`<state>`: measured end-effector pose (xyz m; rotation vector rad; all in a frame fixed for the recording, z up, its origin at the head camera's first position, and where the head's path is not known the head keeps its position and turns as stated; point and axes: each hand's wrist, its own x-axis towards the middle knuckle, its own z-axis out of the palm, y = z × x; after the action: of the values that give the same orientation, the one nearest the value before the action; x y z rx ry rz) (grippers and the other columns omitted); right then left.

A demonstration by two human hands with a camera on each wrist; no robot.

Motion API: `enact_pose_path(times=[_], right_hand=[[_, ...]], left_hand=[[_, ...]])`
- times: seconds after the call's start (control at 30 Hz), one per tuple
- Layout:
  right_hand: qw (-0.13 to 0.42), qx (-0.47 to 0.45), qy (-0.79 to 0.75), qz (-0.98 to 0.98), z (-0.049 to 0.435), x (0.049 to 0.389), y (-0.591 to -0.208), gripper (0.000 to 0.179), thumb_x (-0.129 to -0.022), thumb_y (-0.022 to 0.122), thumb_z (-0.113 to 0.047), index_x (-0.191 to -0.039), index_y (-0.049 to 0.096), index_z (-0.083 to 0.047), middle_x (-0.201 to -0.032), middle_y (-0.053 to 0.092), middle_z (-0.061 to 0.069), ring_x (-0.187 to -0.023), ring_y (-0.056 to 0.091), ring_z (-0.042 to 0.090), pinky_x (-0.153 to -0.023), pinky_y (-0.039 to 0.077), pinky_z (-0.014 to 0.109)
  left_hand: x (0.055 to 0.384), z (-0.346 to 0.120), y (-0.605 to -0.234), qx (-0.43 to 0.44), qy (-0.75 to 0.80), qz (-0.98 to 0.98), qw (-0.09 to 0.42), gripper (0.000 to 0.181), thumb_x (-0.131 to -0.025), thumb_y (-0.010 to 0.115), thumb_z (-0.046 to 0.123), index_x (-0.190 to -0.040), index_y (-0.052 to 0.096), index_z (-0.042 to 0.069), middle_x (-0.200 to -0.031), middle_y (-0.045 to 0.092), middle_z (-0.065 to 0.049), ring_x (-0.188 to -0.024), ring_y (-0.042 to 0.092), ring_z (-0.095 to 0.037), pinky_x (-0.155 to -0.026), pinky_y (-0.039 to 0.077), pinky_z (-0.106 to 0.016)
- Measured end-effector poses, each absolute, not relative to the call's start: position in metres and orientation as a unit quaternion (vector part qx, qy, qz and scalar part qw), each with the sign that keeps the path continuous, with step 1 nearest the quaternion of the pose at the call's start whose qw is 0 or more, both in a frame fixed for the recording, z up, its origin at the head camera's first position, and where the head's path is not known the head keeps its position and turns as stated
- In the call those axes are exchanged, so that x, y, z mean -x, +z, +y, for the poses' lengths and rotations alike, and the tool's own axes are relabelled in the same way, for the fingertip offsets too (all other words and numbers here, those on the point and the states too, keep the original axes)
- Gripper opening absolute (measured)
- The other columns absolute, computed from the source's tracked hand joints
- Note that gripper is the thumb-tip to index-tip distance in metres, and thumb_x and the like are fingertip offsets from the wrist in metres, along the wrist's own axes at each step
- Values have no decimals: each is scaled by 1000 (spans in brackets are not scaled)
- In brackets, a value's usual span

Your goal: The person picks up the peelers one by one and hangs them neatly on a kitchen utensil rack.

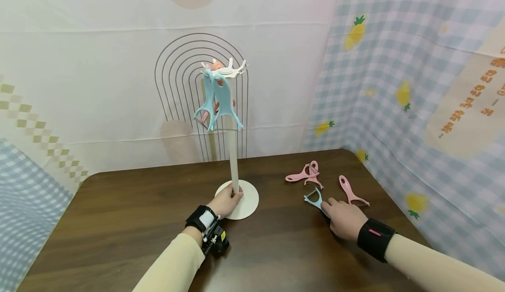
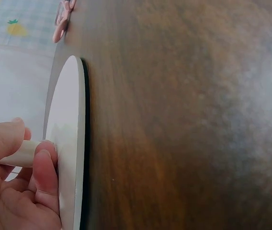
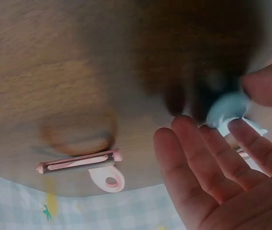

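Note:
My left hand [image 1: 224, 202] grips the white pole [image 1: 232, 160] of an upright stand, low down beside its round base [image 1: 249, 202]. In the left wrist view the thumb and fingers [image 2: 45, 175] wrap the pole just above that disc. Over on the right, my right hand [image 1: 346, 218] pinches the handle of a light blue peeler [image 1: 315, 201] between thumb and fingertips, close to the tabletop. The right wrist view shows the blue handle [image 3: 228, 109] blurred. From hooks [image 1: 236, 70] atop the stand hang two blue peelers [image 1: 223, 99], with pinkish ones partly hidden behind.
Two pink peelers [image 1: 301, 176] lie crossed behind the blue one. Another pink peeler [image 1: 347, 189] lies just beyond my right hand. The dark wooden table [image 1: 130, 222] meets a patterned cloth [image 1: 394, 108] at the back and right side.

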<state>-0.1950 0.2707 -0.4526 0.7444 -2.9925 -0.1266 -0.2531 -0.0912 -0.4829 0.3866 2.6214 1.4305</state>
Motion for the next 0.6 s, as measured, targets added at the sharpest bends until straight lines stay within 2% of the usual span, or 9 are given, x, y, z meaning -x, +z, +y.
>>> enact_pose_path(times=[0.2,0.33,0.6], right_hand=[[63,-250,-48,-965,270,192,-459,26,-75,67,0,-98,58,-5,-84,54,7,-71,58,29,-60,50,46],[88,-255,-54,-961,271,192,-461,26,-74,69,2,-97,58,-4,-84,55,8,-71,59,29,-61,50,46],[95,-249,-58,-962,273,192,-460,26,-78,68,4,-101,60,-3,-88,58,9,-73,58,29,-61,51,44]], left_hand=[[252,-90,-482,-125,471,871,65,4,-100,52,9,-99,53,4,-83,53,-6,-79,52,-20,-71,43,-34],[252,-89,-479,-122,475,869,65,4,-100,52,8,-99,53,4,-83,52,-6,-79,51,-21,-72,43,-35],[250,-88,-480,-123,473,870,64,7,-100,51,8,-99,52,2,-83,52,-7,-79,51,-21,-72,42,-35]])
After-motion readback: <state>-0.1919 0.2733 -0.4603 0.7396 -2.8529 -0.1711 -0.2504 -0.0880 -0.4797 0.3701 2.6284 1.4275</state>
